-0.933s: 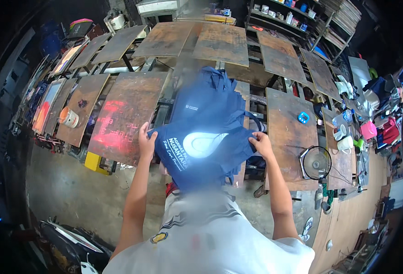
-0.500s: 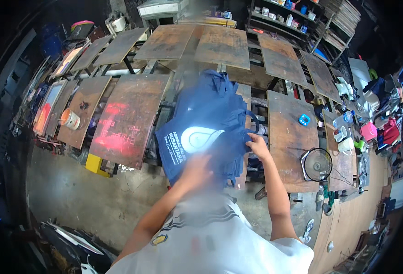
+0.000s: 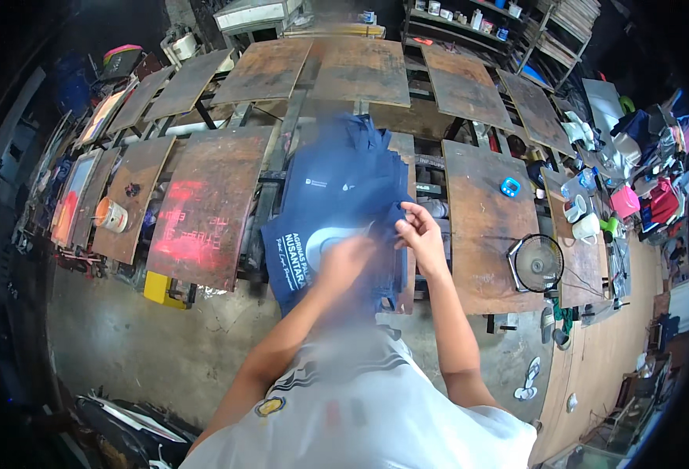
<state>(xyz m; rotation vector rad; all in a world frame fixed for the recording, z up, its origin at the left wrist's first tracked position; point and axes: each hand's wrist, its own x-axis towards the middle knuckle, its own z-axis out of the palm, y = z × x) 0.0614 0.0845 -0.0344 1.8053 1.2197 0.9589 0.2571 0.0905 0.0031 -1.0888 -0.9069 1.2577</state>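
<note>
Navy cloth under both hands. Right hand point(image 3: 401, 218), pile's 4 o'clock: thumb and forefinger narrowly apart at the bag point(image 3: 280, 270); cannot tell if pinching. Left hand point(image 3: 346, 268), 6 o'clock, blurred over the white print point(image 3: 321, 241); grip unclear. Bag tops the pile point(image 3: 325, 168), skewed toward 7. Risk: loose hold could crease it; dragging could shift those beneath.

White lettering point(image 3: 292, 259) stands on the blue bag point(image 3: 276, 234), just left of the left hand point(image 3: 343, 267); small white print point(image 3: 308, 182) marks the blue cloth point(image 3: 329, 164) beyond, and red lettering point(image 3: 184, 223) a board point(image 3: 231, 168) farther left.
</note>
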